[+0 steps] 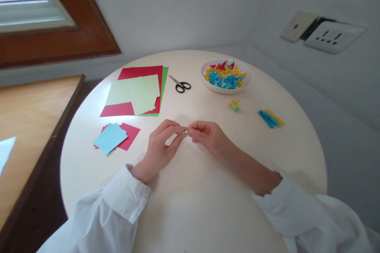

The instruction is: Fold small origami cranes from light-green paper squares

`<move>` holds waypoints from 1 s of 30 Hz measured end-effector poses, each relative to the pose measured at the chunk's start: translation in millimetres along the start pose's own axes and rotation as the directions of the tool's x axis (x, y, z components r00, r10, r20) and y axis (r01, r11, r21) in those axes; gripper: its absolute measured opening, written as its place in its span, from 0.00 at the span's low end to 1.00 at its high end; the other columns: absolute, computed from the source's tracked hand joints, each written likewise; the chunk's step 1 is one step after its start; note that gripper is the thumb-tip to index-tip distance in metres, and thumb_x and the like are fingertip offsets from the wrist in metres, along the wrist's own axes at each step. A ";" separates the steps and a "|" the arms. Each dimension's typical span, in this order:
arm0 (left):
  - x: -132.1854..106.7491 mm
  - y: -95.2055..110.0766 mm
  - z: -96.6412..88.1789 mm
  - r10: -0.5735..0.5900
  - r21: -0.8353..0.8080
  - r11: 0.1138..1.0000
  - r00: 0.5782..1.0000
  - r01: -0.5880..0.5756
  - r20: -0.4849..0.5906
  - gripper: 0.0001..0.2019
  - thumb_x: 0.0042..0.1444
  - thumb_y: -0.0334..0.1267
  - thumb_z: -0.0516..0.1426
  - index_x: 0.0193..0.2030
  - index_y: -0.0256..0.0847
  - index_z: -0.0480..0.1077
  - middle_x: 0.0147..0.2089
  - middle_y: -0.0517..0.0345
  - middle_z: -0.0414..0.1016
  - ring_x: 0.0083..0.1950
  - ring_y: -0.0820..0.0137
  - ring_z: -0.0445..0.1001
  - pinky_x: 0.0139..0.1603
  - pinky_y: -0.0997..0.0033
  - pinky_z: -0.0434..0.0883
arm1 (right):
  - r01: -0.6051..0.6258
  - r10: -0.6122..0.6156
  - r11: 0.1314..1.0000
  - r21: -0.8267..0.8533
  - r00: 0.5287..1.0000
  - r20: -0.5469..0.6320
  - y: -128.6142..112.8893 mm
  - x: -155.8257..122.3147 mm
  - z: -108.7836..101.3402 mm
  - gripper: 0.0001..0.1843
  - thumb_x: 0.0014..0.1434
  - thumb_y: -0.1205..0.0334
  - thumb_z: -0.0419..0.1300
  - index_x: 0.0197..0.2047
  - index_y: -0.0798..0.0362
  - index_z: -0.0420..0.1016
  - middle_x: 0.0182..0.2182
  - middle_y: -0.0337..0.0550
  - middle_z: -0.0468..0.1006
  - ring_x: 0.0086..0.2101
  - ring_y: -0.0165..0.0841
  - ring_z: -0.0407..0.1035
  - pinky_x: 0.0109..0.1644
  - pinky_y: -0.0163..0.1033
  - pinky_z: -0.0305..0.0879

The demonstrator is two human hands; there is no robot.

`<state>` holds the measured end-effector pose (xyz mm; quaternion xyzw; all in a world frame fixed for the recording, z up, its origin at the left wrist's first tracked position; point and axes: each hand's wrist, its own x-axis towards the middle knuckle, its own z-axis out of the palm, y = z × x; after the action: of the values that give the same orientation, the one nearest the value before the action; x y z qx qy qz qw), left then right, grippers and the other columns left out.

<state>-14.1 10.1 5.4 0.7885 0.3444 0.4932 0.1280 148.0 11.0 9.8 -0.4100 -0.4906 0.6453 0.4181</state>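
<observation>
Both hands meet over the middle of the round white worktop, fingertips nearly touching around a small piece of pale green folded paper. The left hand reaches in from the lower left, back of the hand upward and wrist bent slightly inward; its thumb and forefinger arch around a gap and close at the tips on the paper's left part. The right hand comes from the right, its forearm slanting down to a loose white cuff; its fingers are curled, thumb and forefinger pinched narrowly at the paper's right end. The fingers hide much of the piece, so its exact shape cannot be told. Beyond the right hand lies a small yellow-and-green origami cluster, with black-handled scissors farther off, beyond the left hand.
</observation>
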 end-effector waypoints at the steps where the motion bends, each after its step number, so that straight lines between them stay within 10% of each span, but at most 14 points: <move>1: 0.2 0.5 0.1 -0.006 -0.012 1.000 1.000 0.006 -0.001 0.05 0.54 0.27 0.58 0.36 0.39 0.71 0.32 0.59 0.71 0.33 0.75 0.72 0.31 0.76 0.69 | -0.003 0.003 1.000 -0.006 1.000 -0.007 0.1 0.0 0.1 0.14 0.45 0.51 0.64 0.24 0.54 0.70 0.21 0.33 0.63 0.25 0.26 0.54 0.30 0.35 0.51; 20: 0.9 4.0 1.7 -0.190 -0.213 0.959 0.982 0.187 0.008 0.03 0.54 0.30 0.57 0.33 0.40 0.71 0.30 0.57 0.71 0.32 0.73 0.70 0.33 0.72 0.69 | 0.026 -0.028 0.999 -0.022 0.997 -0.072 -2.9 0.5 0.1 0.09 0.43 0.57 0.64 0.22 0.53 0.73 0.20 0.34 0.69 0.25 0.26 0.59 0.32 0.36 0.54; 30: 5.4 5.8 1.6 -0.538 -0.496 0.674 0.824 0.548 0.178 0.08 0.52 0.39 0.60 0.27 0.38 0.70 0.27 0.61 0.68 0.28 0.76 0.64 0.28 0.75 0.63 | 0.225 -0.267 0.945 -0.238 0.950 -0.162 0.6 -2.4 1.8 0.08 0.49 0.59 0.61 0.24 0.53 0.70 0.22 0.36 0.70 0.25 0.28 0.63 0.31 0.36 0.59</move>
<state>-8.8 9.7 11.5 0.5883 0.4130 0.5007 0.4823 146.9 8.1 9.9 -0.4489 -0.5629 0.4877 0.4938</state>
